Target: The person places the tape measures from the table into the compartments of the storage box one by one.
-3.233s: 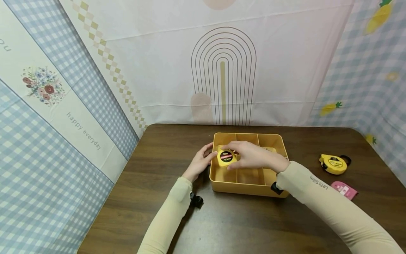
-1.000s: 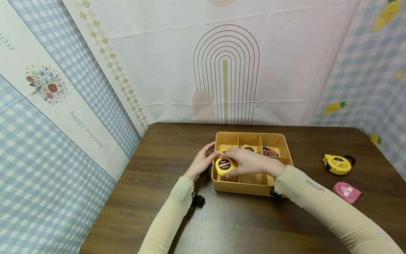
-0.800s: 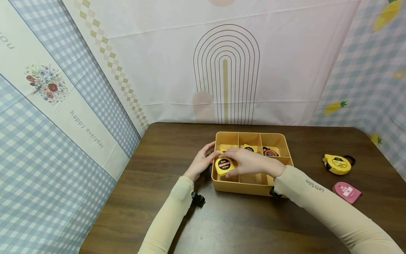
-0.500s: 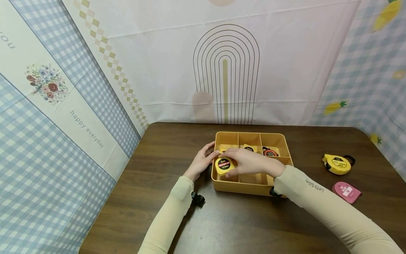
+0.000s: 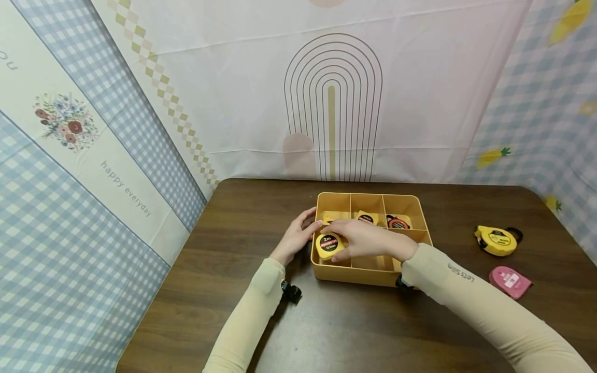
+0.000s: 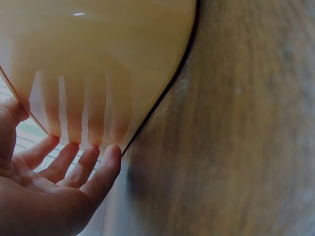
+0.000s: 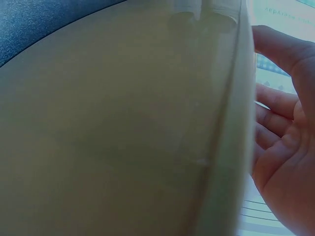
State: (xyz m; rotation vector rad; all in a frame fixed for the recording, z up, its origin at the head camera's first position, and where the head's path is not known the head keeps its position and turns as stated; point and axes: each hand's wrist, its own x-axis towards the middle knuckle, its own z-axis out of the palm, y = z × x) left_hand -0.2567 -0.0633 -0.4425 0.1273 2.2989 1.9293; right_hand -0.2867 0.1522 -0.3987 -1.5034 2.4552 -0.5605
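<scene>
A yellow tape measure (image 5: 328, 245) marked 2m is gripped between the thumb and fingers of my right hand (image 5: 361, 239), over the front left compartment of an orange-yellow divided box (image 5: 368, 278). In the right wrist view the box wall (image 7: 123, 123) hides the tape measure, and the right hand (image 7: 285, 132) shows past the rim. My left hand (image 5: 295, 238) holds the box's left side. The left wrist view shows that hand's fingertips (image 6: 114, 151) against the outer wall and its thumb at the rim.
The back compartments hold a yellow item (image 5: 329, 215), partly hidden, a yellow tape measure with a black label (image 5: 367, 218) and one with an orange ring (image 5: 398, 223). On the table's right lie a yellow-black tape measure (image 5: 496, 240) and a pink one (image 5: 510, 282).
Since the earliest frame, my right hand has brought the 2m tape measure toward the box's near side, uncovering the back compartments. Over the last second both hands stay nearly still.
</scene>
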